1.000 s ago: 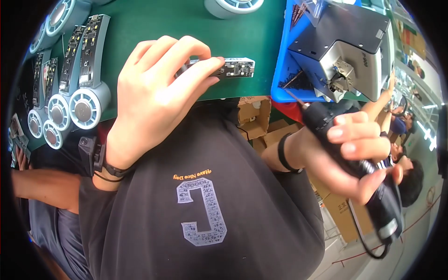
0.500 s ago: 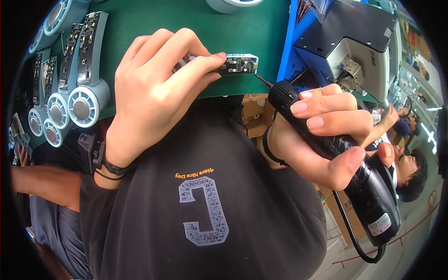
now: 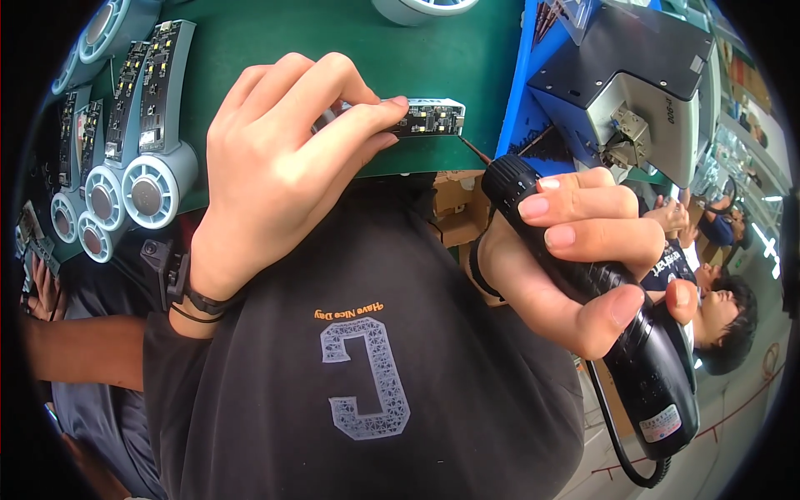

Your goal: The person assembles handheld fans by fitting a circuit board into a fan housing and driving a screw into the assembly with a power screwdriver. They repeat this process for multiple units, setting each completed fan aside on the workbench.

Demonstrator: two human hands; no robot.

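My left hand (image 3: pixel 271 158) is closed, pinching a narrow circuit board (image 3: pixel 429 121) in a pale housing between thumb and fingers, just above the green table mat. The rest of that piece is hidden behind my fingers. My right hand (image 3: pixel 583 242) wraps round a black corded electric screwdriver (image 3: pixel 658 375), slanted with its head up and to the left. Its thin bit (image 3: pixel 477 151) points at the board's right end corner; whether the tip touches there I cannot tell.
Several light-blue pieces with circuit boards (image 3: pixel 162 92) and round ends stand at the left. Another round end (image 3: pixel 425 8) shows at the far edge. On the right are a blue tray (image 3: pixel 512 108) and a grey-black screw feeder (image 3: pixel 633 50). Co-workers sit on both sides.
The screwdriver's rear end has swung a little down and left, with its bit still by the board's end. My left hand has barely moved. A co-worker's hands at the right have shifted.
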